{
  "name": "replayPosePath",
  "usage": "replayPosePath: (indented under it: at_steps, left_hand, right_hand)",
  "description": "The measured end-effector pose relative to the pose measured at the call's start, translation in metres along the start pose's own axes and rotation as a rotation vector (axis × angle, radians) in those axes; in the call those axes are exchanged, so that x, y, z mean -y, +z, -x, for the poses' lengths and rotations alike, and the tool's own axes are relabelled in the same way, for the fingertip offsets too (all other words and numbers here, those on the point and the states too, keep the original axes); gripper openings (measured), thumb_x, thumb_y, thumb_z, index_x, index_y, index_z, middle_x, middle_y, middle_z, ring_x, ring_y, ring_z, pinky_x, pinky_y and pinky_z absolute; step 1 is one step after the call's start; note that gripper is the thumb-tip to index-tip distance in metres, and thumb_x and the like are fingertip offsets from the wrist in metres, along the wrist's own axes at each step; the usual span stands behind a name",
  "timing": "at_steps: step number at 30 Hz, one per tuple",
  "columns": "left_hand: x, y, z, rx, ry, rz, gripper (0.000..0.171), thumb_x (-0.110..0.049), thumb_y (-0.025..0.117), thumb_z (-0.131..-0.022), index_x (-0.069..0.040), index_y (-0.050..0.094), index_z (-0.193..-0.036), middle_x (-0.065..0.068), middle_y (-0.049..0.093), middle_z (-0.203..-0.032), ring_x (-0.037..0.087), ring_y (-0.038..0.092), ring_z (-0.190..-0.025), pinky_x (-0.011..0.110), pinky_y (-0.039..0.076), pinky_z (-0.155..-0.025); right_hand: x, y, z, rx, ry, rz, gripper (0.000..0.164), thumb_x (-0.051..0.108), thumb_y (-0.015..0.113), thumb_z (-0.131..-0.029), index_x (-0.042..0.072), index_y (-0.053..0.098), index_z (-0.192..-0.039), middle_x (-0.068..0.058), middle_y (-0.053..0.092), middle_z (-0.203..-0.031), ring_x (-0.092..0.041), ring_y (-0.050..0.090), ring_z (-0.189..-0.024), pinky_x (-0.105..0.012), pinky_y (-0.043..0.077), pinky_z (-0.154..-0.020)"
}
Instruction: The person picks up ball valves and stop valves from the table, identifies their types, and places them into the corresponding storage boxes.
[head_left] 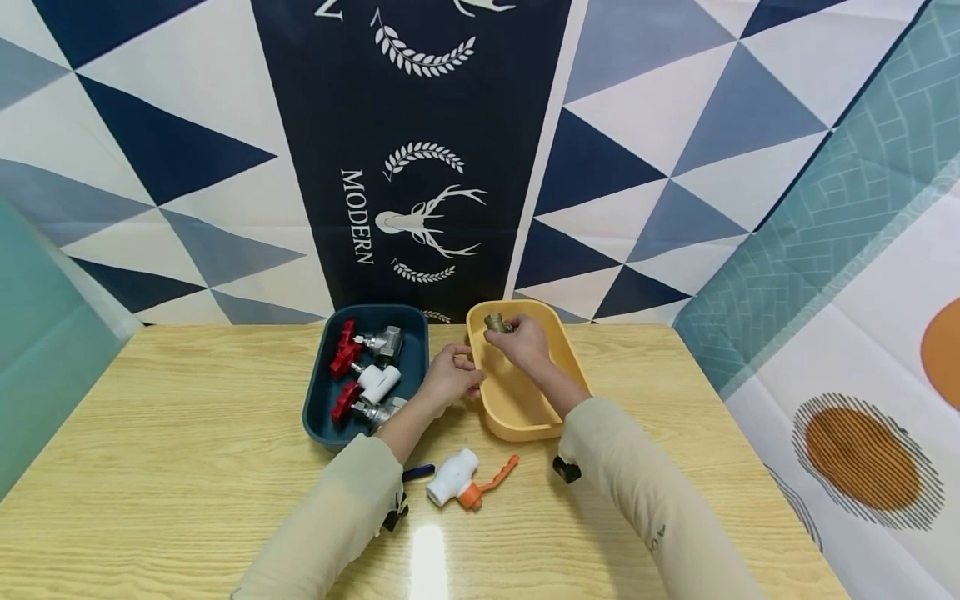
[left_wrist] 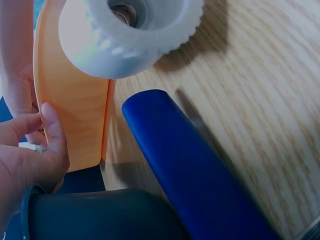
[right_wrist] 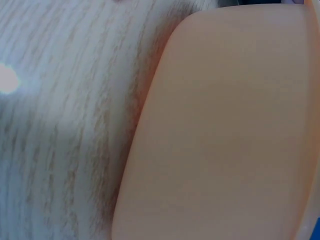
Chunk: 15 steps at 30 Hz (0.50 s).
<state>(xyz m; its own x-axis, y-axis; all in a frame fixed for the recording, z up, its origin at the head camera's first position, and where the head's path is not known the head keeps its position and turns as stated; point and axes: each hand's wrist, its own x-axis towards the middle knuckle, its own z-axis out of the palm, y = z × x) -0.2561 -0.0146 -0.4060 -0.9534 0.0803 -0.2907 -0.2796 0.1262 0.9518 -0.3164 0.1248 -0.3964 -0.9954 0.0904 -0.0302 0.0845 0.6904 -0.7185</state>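
Observation:
My right hand (head_left: 529,342) holds a small brass fitting (head_left: 495,322) over the far end of a yellow plastic bin (head_left: 519,433). Its fingers cover part of the fitting. At the near left side of that bin is my left hand (head_left: 450,379), its thumb (left_wrist: 55,131) against the outer wall and its fingers reaching over the rim, pinching it. The right wrist view shows only the bin's outer wall (right_wrist: 220,125) and wood, with the right hand out of sight.
Left of the hands stands a dark blue bin (head_left: 318,417) with several valves, some with red handles (head_left: 347,357). In front lie a white plastic ball valve (head_left: 452,477) with an orange lever (head_left: 498,475) and a blue handle (head_left: 418,472), partly behind the left sleeve. A patterned cloth (head_left: 420,125) hangs behind.

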Motion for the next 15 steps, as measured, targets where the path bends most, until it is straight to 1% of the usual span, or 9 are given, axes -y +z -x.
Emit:
replayPosePath:
  at_steps: [4,8,15]
  left_hand:
    - [0.0002,-0.0003,-0.0007,-0.005,-0.011,-0.008,0.051,-0.003,0.064,-0.085,-0.005,0.042,-0.131,0.013,0.055,-0.101,0.013,0.06,-0.067,0.035,0.057,-0.072]
    - [0.0008,-0.0007,-0.0014,-0.003,-0.003,0.002,0.051,-0.003,0.064,-0.085,-0.004,0.042,-0.131,0.012,0.054,-0.099,0.013,0.06,-0.066,0.033,0.057,-0.069]
    - [0.0008,-0.0009,-0.0029,0.001,-0.016,-0.002,0.051,-0.004,0.064,-0.085,-0.006,0.042,-0.131,0.011,0.053,-0.099,0.013,0.06,-0.067,0.032,0.057,-0.07]
  right_hand:
    - [0.0004,0.0012,-0.002,-0.005,-0.005,0.0,0.051,0.033,0.071,-0.076,0.0,0.058,-0.112,-0.015,0.063,-0.106,-0.022,0.056,-0.09,-0.032,0.047,-0.078]
    - [0.0003,0.0033,-0.0043,-0.009,-0.008,0.0,0.05,0.033,0.072,-0.075,-0.001,0.059,-0.111,-0.015,0.063,-0.105,-0.023,0.055,-0.09,-0.033,0.047,-0.079]
    - [0.0001,0.0095,-0.0062,0.006,0.001,0.014,0.051,0.034,0.071,-0.076,0.0,0.058,-0.112,-0.014,0.063,-0.105,-0.021,0.055,-0.088,-0.031,0.047,-0.075]
